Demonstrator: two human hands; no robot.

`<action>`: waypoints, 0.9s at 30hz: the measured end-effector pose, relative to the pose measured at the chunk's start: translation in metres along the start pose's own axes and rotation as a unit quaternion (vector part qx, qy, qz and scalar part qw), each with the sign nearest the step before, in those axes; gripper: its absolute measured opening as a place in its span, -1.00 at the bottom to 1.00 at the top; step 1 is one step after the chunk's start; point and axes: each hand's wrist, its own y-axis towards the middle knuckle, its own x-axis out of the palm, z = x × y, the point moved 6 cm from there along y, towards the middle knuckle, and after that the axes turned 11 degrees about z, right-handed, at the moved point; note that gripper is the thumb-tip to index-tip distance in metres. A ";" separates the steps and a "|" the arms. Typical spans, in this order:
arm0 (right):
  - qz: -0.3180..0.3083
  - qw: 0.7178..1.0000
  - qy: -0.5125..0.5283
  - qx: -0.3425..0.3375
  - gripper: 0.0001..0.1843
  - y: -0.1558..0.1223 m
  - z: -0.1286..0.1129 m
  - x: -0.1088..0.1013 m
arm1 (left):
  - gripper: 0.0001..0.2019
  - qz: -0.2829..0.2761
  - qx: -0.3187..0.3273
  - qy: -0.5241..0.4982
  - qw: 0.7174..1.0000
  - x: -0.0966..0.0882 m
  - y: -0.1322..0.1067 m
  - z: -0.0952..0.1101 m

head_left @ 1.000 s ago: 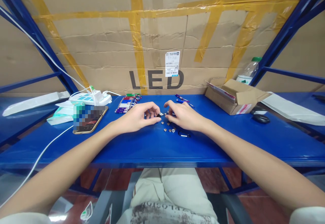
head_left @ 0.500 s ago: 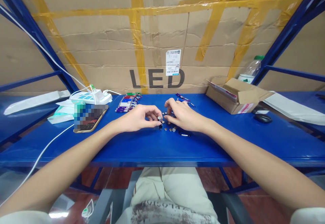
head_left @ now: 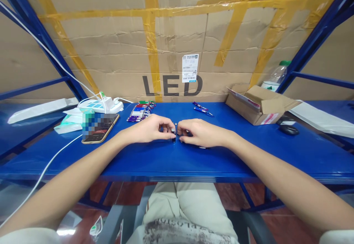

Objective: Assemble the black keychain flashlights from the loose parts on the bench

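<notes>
My left hand (head_left: 152,129) pinches a small black flashlight tube (head_left: 173,136) between thumb and fingers. The tube stands upright at the blue table's surface, with a pale round top end. Close on its right, my right hand (head_left: 203,131) is low over the table, fingers curled and thumb drawn in. Anything between those fingertips is too small or hidden to make out. A small silver button cell (head_left: 176,124) shows between the hands; my right hand hides most of the area beneath it. A dark clip-like piece (head_left: 204,147) peeks out under that hand.
Several coloured keychain flashlights (head_left: 139,112) lie in a row at the back left, two more (head_left: 203,109) at the back right. A phone (head_left: 101,129) and power strip (head_left: 101,105) sit left. An open carton (head_left: 249,105) and black mouse (head_left: 288,130) are right.
My right hand has lowered and its fingers have drawn together, now covering the scattered button cells. The left hand still holds the tube, which shows more upright. The view has shifted slightly.
</notes>
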 end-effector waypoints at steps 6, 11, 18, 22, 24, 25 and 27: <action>-0.019 1.000 0.020 0.015 -0.83 -0.001 -0.003 0.001 | -0.72 -0.008 0.006 0.019 1.000 -0.001 -0.001 0.002; -0.028 0.999 0.022 0.025 -0.78 -0.001 -0.003 0.003 | -0.71 -0.009 0.006 0.018 1.000 -0.001 -0.001 0.002; -0.017 0.999 0.014 0.031 -0.75 0.000 0.003 0.003 | -0.71 -0.006 0.015 0.021 1.000 0.000 0.000 0.003; -0.014 0.999 0.017 0.030 -0.74 0.000 0.004 0.003 | -0.70 -0.005 0.016 0.014 1.000 0.001 0.000 0.004; -0.013 0.999 0.013 0.032 -0.74 0.000 0.003 0.003 | -0.71 -0.007 0.016 0.012 1.000 0.003 0.000 0.003; -0.013 0.999 0.012 0.034 -0.73 0.000 0.004 0.003 | -0.71 -0.008 0.017 0.012 1.000 0.004 0.000 0.002; -0.007 0.999 0.010 0.039 -0.72 0.001 0.006 0.003 | -0.72 -0.008 0.016 0.011 1.000 0.006 0.000 -0.001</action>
